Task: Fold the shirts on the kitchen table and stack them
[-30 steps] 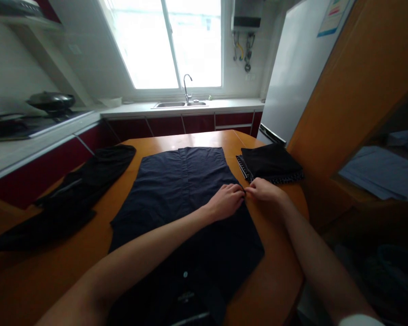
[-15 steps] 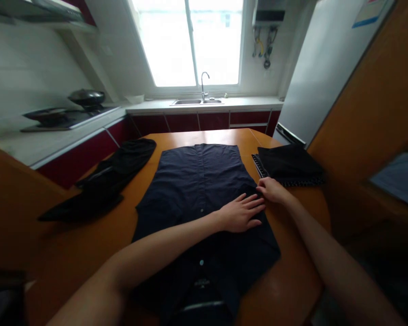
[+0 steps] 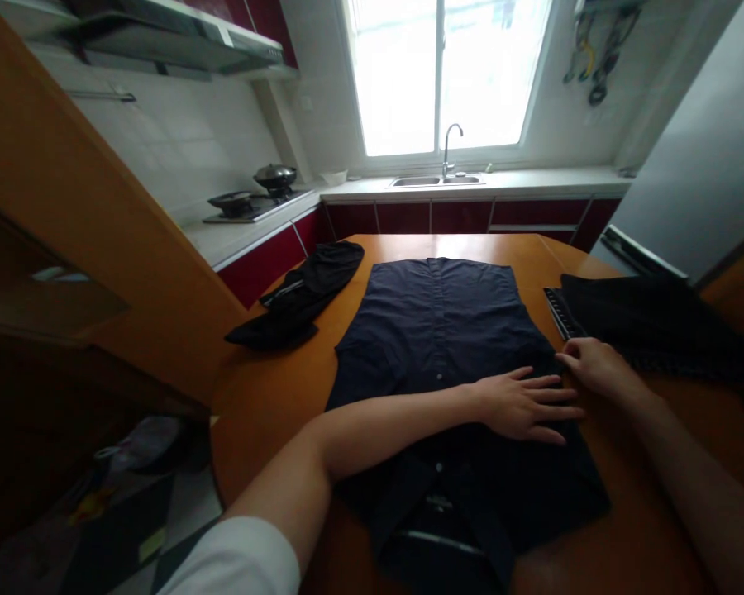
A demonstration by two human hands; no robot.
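Observation:
A dark navy button shirt (image 3: 446, 330) lies flat, front up, on an orange wooden table (image 3: 273, 397). My left hand (image 3: 527, 403) rests flat on the shirt near its right side, fingers stretched out. My right hand (image 3: 592, 368) is curled at the shirt's right edge, fingertips pinching the fabric there, just beside the left fingertips.
A crumpled black garment (image 3: 303, 293) lies on the table's left part. A folded black garment with a dotted trim (image 3: 645, 326) sits at the right. Behind are red cabinets, a sink (image 3: 437, 179), a stove with pans (image 3: 254, 194) and a fridge (image 3: 688, 182). Clutter lies on the floor at lower left.
My left hand opened from a pinch and now lies flat on the shirt. My right hand stays at the right edge. My head turned left, shifting everything rightward in view.

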